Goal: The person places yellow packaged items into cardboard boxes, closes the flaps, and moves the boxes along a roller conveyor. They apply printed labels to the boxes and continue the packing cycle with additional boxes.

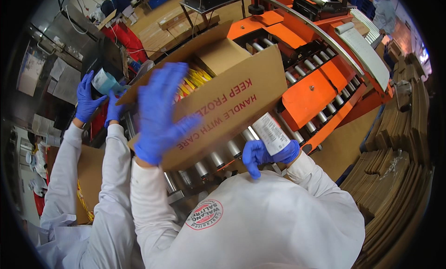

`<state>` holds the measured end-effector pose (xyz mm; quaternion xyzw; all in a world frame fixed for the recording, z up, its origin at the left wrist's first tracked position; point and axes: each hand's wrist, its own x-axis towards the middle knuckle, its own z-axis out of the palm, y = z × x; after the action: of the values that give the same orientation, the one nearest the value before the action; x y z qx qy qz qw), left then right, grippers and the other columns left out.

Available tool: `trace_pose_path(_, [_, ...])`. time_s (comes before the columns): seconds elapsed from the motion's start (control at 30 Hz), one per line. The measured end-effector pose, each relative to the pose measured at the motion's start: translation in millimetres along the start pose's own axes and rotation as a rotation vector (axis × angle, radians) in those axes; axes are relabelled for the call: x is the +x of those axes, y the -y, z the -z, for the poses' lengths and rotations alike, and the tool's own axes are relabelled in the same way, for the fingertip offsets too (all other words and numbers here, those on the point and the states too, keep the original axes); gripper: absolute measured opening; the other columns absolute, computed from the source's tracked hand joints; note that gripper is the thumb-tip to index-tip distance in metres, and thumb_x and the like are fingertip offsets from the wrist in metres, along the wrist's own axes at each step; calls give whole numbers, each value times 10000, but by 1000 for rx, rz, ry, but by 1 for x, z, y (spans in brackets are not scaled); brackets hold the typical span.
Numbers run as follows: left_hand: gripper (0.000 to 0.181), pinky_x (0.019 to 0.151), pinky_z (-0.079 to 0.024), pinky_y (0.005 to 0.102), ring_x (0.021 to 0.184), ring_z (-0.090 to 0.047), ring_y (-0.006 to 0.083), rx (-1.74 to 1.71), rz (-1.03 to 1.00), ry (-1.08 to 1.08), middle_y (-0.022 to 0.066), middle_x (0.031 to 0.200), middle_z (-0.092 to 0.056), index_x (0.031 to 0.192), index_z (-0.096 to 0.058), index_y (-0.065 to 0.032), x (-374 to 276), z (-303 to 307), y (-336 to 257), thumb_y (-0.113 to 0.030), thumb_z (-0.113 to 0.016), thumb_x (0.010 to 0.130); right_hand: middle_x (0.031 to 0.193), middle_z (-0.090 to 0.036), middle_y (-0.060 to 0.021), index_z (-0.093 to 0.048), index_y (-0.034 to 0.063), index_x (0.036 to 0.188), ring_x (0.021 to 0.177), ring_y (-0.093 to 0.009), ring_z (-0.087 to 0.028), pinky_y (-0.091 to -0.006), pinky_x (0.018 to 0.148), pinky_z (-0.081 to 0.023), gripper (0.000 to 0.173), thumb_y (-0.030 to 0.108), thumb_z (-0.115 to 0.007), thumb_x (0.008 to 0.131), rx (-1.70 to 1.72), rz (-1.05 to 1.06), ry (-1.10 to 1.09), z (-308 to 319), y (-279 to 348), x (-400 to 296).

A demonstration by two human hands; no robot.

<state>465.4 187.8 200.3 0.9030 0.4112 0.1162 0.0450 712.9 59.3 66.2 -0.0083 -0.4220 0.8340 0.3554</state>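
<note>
An open-topped cardboard carton (230, 98) with red printed writing sits tilted across my view on the metal rollers (216, 160). Yellow and red packets (195, 81) show inside it. Blurred by motion, my left hand (158, 115) in a blue glove is spread in front of the carton's left part, fingers apart; whether it touches the board is unclear. My right hand (266, 154), also blue-gloved, is low by the rollers with curled fingers. A white printed label (271, 133) lies over the back of that hand; its fingers are not seen pinching it.
At left, a co-worker's gloved hands (89, 100) are at a light-blue roll (104, 81) beside a black machine (101, 60). Another carton (89, 178) stands by their arms. An orange carton-sealing machine (313, 91) adjoins the rollers. Flat cardboard stacks (383, 178) line the right.
</note>
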Motion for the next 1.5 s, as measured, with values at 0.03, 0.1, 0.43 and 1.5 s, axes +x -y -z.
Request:
trace_pose_path(0.03, [978,1114,-233,424,1334,-344,320,-198,-104,58,170,1478,-348,1470,-268,-6,-2,-1,-28,-442,-744,736,943,-642,-191,-530,-25,1161,849,-263,-635,-381,796,-489,667,592,-473,913,45,-57,67,6,-8,-2])
trace_pose_path(0.1, [982,1112,-236,409,1291,-405,288,-609,-302,177,155,1474,-357,1483,-234,-2,-6,-9,-78,-377,-762,744,965,-635,-160,-496,-4,1222,881,-243,-644,-325,760,-507,684,576,-569,866,82,-73,134,11,-18,-2])
trace_pose_path(0.43, [870,823,-412,318,777,-506,188,-634,-227,-274,46,825,-559,1475,-212,34,-55,-115,-99,-178,-729,809,988,-553,-54,-441,103,1086,930,-188,-600,-317,816,-511,386,107,-716,815,-190,422,-715,17,-21,-34])
trace_pose_path(1.5, [536,899,-369,361,944,-412,211,91,651,-942,78,1066,-408,1192,-392,-32,-206,-141,19,-7,-659,728,1109,-669,-93,-671,87,1125,1019,-207,-635,-311,933,-474,419,-122,-485,813,-1028,358,-434,93,-66,21])
